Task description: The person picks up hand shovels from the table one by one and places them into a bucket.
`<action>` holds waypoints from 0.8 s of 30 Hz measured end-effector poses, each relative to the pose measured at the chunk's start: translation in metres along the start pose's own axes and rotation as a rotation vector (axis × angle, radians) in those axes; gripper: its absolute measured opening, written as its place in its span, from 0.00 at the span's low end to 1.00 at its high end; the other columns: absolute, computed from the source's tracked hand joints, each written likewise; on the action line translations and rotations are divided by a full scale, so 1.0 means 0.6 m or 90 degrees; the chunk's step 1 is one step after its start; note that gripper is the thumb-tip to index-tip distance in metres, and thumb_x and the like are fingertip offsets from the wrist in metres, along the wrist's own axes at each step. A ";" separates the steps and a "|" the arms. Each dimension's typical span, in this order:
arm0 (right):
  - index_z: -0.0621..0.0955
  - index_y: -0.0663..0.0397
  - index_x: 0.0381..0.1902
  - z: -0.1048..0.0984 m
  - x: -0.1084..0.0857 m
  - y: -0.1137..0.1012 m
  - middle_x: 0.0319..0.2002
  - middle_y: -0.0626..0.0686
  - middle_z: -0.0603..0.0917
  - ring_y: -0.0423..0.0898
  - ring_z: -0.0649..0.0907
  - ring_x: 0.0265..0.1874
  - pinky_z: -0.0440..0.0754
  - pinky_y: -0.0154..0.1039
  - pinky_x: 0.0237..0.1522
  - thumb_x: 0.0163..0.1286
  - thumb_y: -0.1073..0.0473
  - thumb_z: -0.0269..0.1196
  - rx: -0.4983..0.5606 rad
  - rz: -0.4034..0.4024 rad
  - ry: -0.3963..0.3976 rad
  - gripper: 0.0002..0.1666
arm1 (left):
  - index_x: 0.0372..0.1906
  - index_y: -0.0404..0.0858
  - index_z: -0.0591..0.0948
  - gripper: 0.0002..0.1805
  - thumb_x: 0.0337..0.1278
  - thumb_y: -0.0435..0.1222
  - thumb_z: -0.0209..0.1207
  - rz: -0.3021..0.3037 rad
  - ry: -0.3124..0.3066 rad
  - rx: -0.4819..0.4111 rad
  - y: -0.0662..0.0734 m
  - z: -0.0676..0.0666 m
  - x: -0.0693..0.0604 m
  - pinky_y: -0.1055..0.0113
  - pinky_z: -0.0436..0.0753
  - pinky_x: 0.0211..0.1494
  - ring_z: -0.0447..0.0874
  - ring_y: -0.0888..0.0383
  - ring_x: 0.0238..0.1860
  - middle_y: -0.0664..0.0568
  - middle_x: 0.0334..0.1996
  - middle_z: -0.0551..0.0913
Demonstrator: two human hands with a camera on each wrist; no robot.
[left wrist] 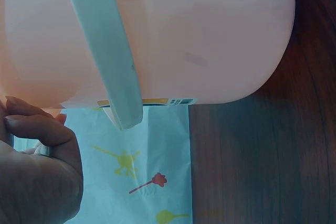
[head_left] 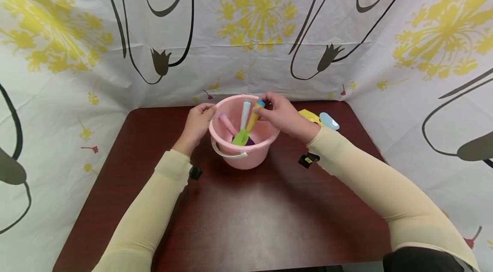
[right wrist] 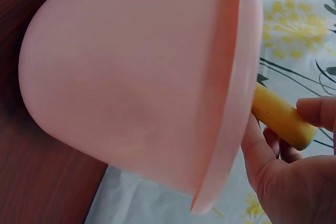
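Observation:
A pink bucket (head_left: 246, 158) stands toward the back of the table, its white handle (head_left: 231, 155) hanging at the front. My left hand (head_left: 197, 125) grips the bucket's left rim; in the left wrist view the hand (left wrist: 44, 166) has curled fingers by the bucket wall (left wrist: 210, 35). At the right rim my right hand (head_left: 283, 115) pinches a yellow handle (head_left: 253, 120) with a blue end, also seen as a yellow handle (right wrist: 281, 116) in the right wrist view. A green scoop (head_left: 241, 137), a white handle (head_left: 245, 113) and a pink handle (head_left: 227, 124) lie inside.
Right of the bucket, partly behind my right arm, lie a yellow object (head_left: 309, 115) and a light blue one (head_left: 329, 121). A patterned cloth (head_left: 246, 66) hangs behind and beside the dark red table (head_left: 239, 220).

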State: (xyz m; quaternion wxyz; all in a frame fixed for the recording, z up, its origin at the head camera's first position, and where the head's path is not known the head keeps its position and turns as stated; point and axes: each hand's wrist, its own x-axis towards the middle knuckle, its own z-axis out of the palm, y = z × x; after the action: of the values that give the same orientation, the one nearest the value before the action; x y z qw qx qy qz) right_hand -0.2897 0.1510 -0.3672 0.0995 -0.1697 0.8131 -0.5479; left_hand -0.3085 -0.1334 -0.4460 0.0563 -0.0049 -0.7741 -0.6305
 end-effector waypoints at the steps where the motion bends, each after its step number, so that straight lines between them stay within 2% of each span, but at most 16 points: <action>1: 0.78 0.64 0.57 0.002 0.001 0.001 0.51 0.61 0.82 0.54 0.88 0.53 0.92 0.43 0.53 0.82 0.59 0.68 -0.008 0.000 -0.006 0.16 | 0.60 0.34 0.89 0.20 0.82 0.45 0.63 0.001 0.001 0.000 0.000 0.000 0.000 0.69 0.86 0.47 0.90 0.49 0.51 0.40 0.54 0.91; 8: 0.79 0.61 0.57 0.017 0.003 0.004 0.53 0.59 0.84 0.52 0.87 0.52 0.91 0.44 0.54 0.83 0.58 0.68 -0.091 -0.007 -0.033 0.15 | 0.60 0.33 0.89 0.20 0.82 0.44 0.62 0.002 0.002 -0.002 0.003 0.001 -0.001 0.69 0.86 0.47 0.89 0.51 0.49 0.39 0.53 0.91; 12: 0.80 0.59 0.53 0.023 0.005 0.009 0.49 0.57 0.83 0.51 0.85 0.50 0.89 0.43 0.53 0.81 0.59 0.68 -0.124 -0.024 -0.046 0.11 | 0.60 0.33 0.89 0.19 0.83 0.44 0.62 0.001 0.000 -0.003 0.001 0.002 0.001 0.69 0.87 0.47 0.89 0.52 0.48 0.39 0.53 0.91; 18: 0.77 0.58 0.48 0.031 0.014 0.014 0.40 0.56 0.78 0.53 0.78 0.42 0.76 0.44 0.46 0.78 0.65 0.65 -0.121 -0.051 -0.097 0.07 | 0.60 0.33 0.89 0.19 0.83 0.44 0.62 0.004 0.002 -0.002 -0.001 0.002 0.003 0.69 0.87 0.48 0.89 0.52 0.49 0.39 0.52 0.91; 22: 0.77 0.58 0.55 0.032 0.016 0.011 0.37 0.55 0.74 0.52 0.75 0.40 0.72 0.43 0.44 0.77 0.69 0.63 -0.112 -0.045 -0.126 0.12 | 0.60 0.34 0.89 0.19 0.83 0.44 0.62 0.001 0.000 -0.002 -0.001 0.001 0.002 0.68 0.87 0.49 0.89 0.52 0.50 0.40 0.53 0.91; 24: 0.78 0.60 0.53 0.031 0.017 0.010 0.36 0.55 0.72 0.51 0.74 0.38 0.71 0.43 0.43 0.77 0.70 0.63 -0.125 -0.050 -0.138 0.10 | 0.60 0.34 0.89 0.19 0.83 0.44 0.62 0.000 -0.001 -0.004 -0.002 0.000 0.002 0.68 0.87 0.49 0.89 0.52 0.50 0.40 0.53 0.91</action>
State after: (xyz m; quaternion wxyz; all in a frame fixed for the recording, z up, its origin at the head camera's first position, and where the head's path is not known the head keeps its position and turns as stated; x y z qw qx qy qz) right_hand -0.2936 0.1331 -0.3793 0.1481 -0.2684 0.8399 -0.4479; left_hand -0.3100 -0.1338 -0.4469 0.0558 -0.0055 -0.7724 -0.6326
